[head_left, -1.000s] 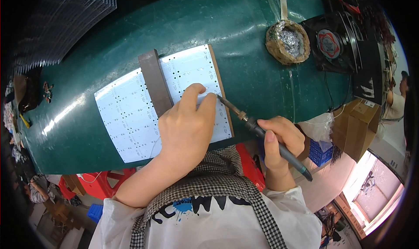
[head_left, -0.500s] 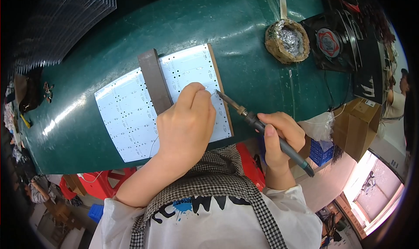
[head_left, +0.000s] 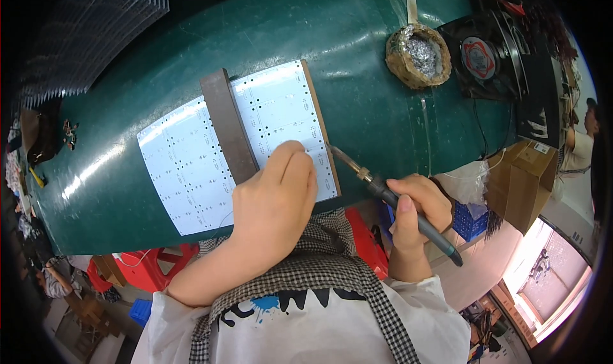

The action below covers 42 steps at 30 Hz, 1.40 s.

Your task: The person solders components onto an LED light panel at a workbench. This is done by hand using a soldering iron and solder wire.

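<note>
A white circuit board panel (head_left: 182,172), dotted with small holes and marks, lies on a brown backing board whose edge shows on the right. Across the panel rests a dark grey bar (head_left: 228,128). My left hand (head_left: 274,201) is closed in a pinch over the panel's lower right part. From beside its wrist a thin wire, seemingly solder, trails over the panel; the fingertips are hidden. In my right hand (head_left: 418,211) is a soldering iron (head_left: 378,188), gripped like a pen. Its tip points at the panel's right edge, close to my left fingers; whether it touches is unclear.
On the green table (head_left: 357,102) stand a round tan pot (head_left: 399,60) lined with silvery metal and a black fan (head_left: 479,60). Stacked ribbed sheets (head_left: 108,32) rise at far left. Beyond the right edge are a cardboard box (head_left: 523,179) and a blue crate (head_left: 469,223).
Both hands have shifted a little toward me. The soldering iron's tip has moved down and right, from the panel's surface to near its right edge.
</note>
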Each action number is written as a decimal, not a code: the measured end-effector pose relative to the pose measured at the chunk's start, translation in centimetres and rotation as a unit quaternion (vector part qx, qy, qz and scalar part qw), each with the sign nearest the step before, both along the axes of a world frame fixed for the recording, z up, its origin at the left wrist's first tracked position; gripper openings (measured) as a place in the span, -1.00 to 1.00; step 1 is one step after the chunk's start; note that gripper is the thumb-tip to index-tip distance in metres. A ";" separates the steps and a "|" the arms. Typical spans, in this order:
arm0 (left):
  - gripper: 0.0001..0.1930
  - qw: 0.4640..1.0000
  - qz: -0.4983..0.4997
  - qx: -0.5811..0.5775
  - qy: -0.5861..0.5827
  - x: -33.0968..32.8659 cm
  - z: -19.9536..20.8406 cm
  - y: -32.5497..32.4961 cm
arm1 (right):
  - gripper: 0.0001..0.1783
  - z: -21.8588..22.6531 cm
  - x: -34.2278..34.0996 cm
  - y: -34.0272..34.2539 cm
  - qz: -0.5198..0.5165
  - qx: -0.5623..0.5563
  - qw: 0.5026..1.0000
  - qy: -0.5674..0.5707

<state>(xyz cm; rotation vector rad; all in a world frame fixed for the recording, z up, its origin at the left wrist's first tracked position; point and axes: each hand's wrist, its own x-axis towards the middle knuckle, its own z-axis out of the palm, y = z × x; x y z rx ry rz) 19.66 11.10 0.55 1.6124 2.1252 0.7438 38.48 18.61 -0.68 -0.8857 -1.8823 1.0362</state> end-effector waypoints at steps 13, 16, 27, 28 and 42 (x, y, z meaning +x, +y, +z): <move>-0.87 0.995 -0.016 0.076 0.054 0.6 -1.3 -0.1 | -0.83 -0.1 0.3 -0.6 0.024 0.003 1.000 0.001; -0.87 0.998 -0.002 0.048 0.029 0.8 -0.9 -0.1 | -0.84 -0.1 0.3 -0.6 0.029 0.018 0.999 0.003; -0.91 0.999 -0.002 0.003 0.053 0.8 -0.7 -0.4 | -0.83 -0.2 0.5 -0.8 0.038 0.029 0.999 0.003; -0.92 0.999 -0.002 0.005 0.054 0.7 -0.7 -0.4 | -0.83 -0.1 0.6 -0.9 0.038 0.029 0.999 0.001; -0.88 0.999 0.019 0.015 -0.030 0.7 -0.5 -0.6 | -0.82 0.0 0.9 -1.9 0.006 0.012 1.000 -0.002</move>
